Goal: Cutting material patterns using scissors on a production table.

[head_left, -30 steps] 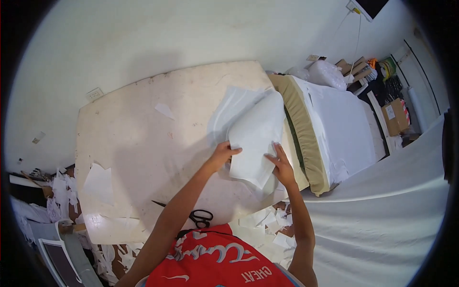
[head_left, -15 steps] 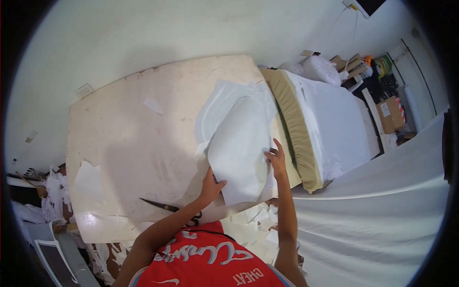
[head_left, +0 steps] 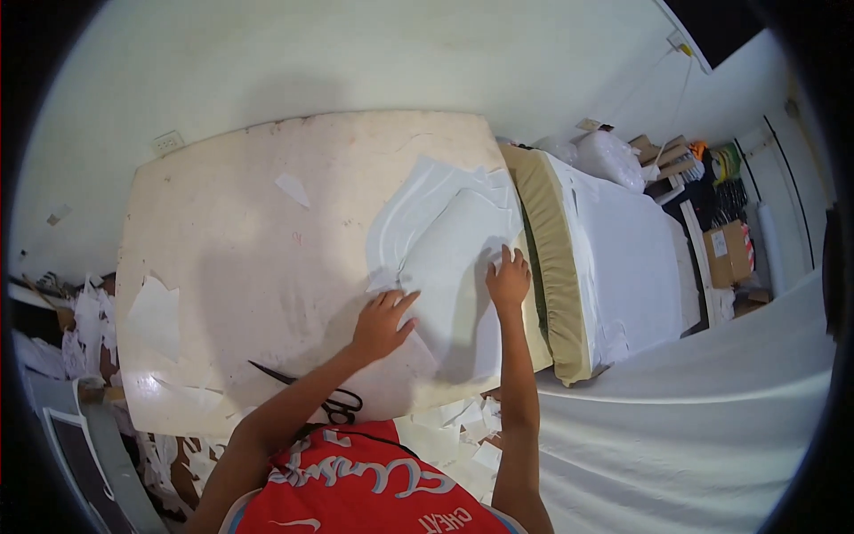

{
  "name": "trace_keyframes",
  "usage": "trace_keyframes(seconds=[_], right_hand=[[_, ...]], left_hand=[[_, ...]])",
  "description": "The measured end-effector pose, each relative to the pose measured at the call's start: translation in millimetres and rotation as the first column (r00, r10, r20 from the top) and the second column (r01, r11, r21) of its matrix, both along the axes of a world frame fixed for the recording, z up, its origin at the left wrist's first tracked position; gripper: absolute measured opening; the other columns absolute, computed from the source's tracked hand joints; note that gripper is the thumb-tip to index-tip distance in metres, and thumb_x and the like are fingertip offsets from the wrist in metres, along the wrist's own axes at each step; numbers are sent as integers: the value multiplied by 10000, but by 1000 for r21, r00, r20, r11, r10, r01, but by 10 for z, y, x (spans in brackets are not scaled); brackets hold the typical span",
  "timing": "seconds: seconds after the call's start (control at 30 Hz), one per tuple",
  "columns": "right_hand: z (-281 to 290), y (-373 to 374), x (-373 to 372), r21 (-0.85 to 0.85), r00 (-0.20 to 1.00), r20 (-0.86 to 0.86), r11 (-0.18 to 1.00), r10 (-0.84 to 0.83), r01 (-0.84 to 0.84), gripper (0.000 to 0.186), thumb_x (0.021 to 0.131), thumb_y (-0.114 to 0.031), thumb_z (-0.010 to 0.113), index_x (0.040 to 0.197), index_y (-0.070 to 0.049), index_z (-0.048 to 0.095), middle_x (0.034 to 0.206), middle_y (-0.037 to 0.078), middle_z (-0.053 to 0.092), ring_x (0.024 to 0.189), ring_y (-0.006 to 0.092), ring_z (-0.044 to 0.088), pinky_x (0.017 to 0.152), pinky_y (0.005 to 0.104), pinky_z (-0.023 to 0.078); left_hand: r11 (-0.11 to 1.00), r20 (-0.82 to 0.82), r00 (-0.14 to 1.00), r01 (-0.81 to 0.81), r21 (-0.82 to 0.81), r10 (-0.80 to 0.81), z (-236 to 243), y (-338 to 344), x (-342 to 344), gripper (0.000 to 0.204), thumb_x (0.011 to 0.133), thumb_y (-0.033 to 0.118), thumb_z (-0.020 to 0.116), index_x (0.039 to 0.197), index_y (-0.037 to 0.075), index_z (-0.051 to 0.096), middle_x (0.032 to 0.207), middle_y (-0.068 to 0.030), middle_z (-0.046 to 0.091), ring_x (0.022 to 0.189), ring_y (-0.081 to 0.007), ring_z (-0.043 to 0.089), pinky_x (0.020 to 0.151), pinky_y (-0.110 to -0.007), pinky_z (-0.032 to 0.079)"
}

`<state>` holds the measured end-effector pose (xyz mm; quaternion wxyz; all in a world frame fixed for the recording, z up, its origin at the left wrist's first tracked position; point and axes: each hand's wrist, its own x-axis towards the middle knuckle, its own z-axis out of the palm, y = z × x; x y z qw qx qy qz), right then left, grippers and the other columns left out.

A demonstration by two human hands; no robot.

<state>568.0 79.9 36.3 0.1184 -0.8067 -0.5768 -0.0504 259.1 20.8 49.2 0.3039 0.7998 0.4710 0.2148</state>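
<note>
A white, tapered sheet piece (head_left: 445,285) lies on the table over a larger, curved whitish sheet (head_left: 391,227), whose wavy edge shows at the upper left. My left hand (head_left: 384,327) rests at the near left edge of the top piece, fingers spread, thumb apart. On the right side of that piece is my right hand (head_left: 509,280), its fingers stretched forward and touching the surface. Neither hand grips anything. Black-handled scissors (head_left: 340,406) lie beside my left forearm, the blade pointing to the far left.
The pale table (head_left: 231,205) carries loose white scraps (head_left: 155,316) at left. Right of it stand a stack with a tan gathered cover (head_left: 547,267) and a white-topped block (head_left: 623,240). White cloth (head_left: 658,427) hangs at right. Cuttings (head_left: 476,423) litter the floor.
The top piece has gone from lifted and bulging to lying flatter on the sheet below. My left hand let go of its edge and moved slightly up; my right hand opened and moved farther along it.
</note>
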Motion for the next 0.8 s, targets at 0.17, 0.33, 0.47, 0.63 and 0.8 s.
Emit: trace_keyframes(seconds=[0.17,0.33,0.47,0.63,0.8], right_hand=[[-267,85,-559,189,953,-39,939,299,-287,614,907,-439,608,1464,-223,462,1520,180,395,1403,435,332,1159,560,240],[-644,182,-591,92,940,6,936,340,-339,653,900,-548,573,1460,-225,482,1529,192,393,1436,432,286,1155,623,191],[-420,446,-246,-232,957,-80,928,279,-290,634,880,-511,630,1401,-163,534,1461,180,472,1365,379,390,1103,566,295],[-334,327,-984,172,932,14,918,361,-358,650,935,-509,568,1452,-127,474,1519,222,380,1409,421,320,1164,560,214],[-423,314,-1133,95,903,-24,900,429,-425,662,946,-542,531,1477,-156,444,1528,204,369,1420,413,301,1182,537,193]], left_hand=[[976,-72,997,38,214,-23,-242,307,-571,522,934,279,607,1385,39,500,1436,-201,451,1344,-374,405,1156,-498,272],[879,-340,863,-212,427,373,-210,-11,-1543,469,908,271,633,1301,24,573,1319,-193,539,1296,-356,457,1094,-531,336],[884,-275,847,-389,261,454,-155,-469,-1973,251,898,197,651,1103,53,673,966,-120,661,977,-331,607,927,-471,443],[859,-36,860,-510,-52,509,370,-1020,-2024,288,920,187,647,1192,96,652,924,-86,661,812,-240,646,726,-342,525],[683,72,680,-728,-56,730,244,-1456,-2274,305,919,153,656,1217,92,638,914,-87,647,816,-221,649,730,-335,538]])
